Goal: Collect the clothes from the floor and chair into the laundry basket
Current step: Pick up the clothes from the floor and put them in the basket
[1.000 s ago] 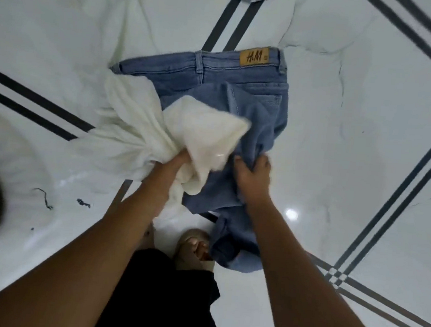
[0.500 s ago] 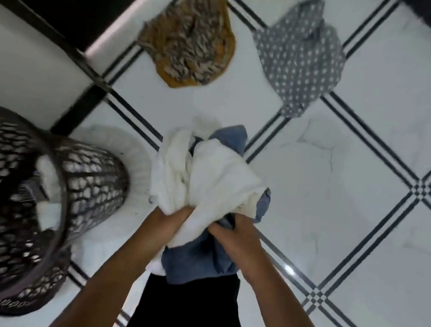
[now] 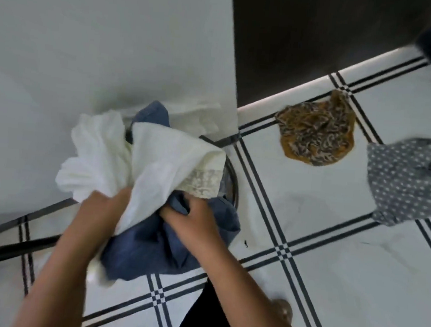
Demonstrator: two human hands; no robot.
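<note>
My left hand [image 3: 103, 211] grips a white lace-trimmed garment [image 3: 157, 158]. My right hand [image 3: 193, 221] grips blue jeans [image 3: 149, 251] bundled under the white cloth. Both garments hang right over the laundry basket, of which only a dark curved rim [image 3: 233, 183] shows at the bundle's right side. An orange patterned garment [image 3: 316, 135] lies on the floor to the right. A grey polka-dot garment [image 3: 408, 182] lies further right.
A white wall [image 3: 103, 36] fills the upper left, with a dark doorway [image 3: 324, 37] beside it. The floor is white marble tile with black stripe lines [image 3: 282, 252]. A dark bar [image 3: 11, 249] lies low at the left. My foot [image 3: 283, 310] shows at the bottom.
I lifted the jeans and white garment off the floor and carried the bundle left, over the basket. The view swung, so the orange and polka-dot garments now lie to the right.
</note>
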